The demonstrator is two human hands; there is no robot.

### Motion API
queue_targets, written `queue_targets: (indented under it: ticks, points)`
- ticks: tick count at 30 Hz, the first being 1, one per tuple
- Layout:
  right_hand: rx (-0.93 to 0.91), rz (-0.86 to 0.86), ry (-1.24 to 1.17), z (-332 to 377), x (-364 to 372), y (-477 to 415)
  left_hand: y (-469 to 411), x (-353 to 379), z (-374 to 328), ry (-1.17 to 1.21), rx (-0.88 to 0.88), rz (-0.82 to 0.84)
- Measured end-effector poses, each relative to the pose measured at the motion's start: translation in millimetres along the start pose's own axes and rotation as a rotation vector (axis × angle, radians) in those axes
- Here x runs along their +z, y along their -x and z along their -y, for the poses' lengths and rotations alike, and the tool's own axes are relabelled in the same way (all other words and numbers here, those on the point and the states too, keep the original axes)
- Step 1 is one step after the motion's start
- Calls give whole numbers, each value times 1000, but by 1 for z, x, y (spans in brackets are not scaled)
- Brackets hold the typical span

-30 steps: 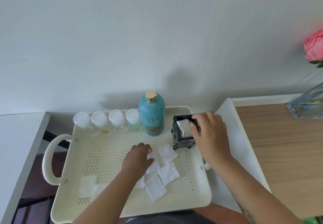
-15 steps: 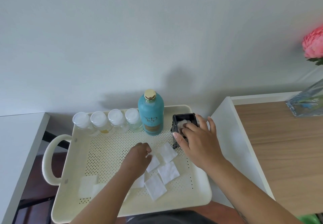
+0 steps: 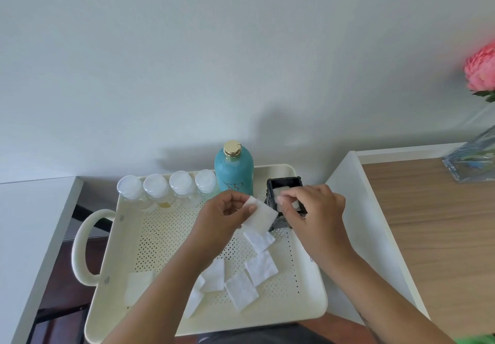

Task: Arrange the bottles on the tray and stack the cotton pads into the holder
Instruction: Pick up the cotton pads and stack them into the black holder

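Note:
A cream perforated tray [image 3: 150, 241] holds several small clear bottles with white caps [image 3: 168, 186] in a row at the back, beside a tall teal bottle with a gold cap [image 3: 233, 170]. A black square holder [image 3: 284, 186] stands at the tray's back right with white pads inside. My left hand [image 3: 222, 216] pinches a white cotton pad [image 3: 261, 213] raised just left of the holder. My right hand [image 3: 313, 211] has its fingertips in the holder's top, pressing on the pads there. Several loose pads [image 3: 261, 267] lie on the tray floor.
A wooden-topped white desk [image 3: 439, 225] is at the right, with a glass vase [image 3: 474, 160] and a pink flower [image 3: 482, 70]. A white surface [image 3: 29, 225] lies left of the tray's handle [image 3: 83, 247]. The wall stands close behind.
My left hand has lifted one cotton pad off the tray and brought it up beside the holder. My right hand stayed at the holder, fingers shifting over its opening.

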State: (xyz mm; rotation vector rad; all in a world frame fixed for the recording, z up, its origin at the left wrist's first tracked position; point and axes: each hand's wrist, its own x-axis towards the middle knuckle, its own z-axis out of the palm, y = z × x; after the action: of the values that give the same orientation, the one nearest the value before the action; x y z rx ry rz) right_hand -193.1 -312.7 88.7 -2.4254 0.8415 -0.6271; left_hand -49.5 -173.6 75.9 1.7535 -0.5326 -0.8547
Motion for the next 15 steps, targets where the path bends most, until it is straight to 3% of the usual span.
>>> queue_targets:
  ticks: [8,15]
  points:
    - [164,254,-285,-2,-8,-3,-6,16,-21,15,99,72]
    - [308,71,-349,-13,-8,-10,-12,20,1,-107,64,-58]
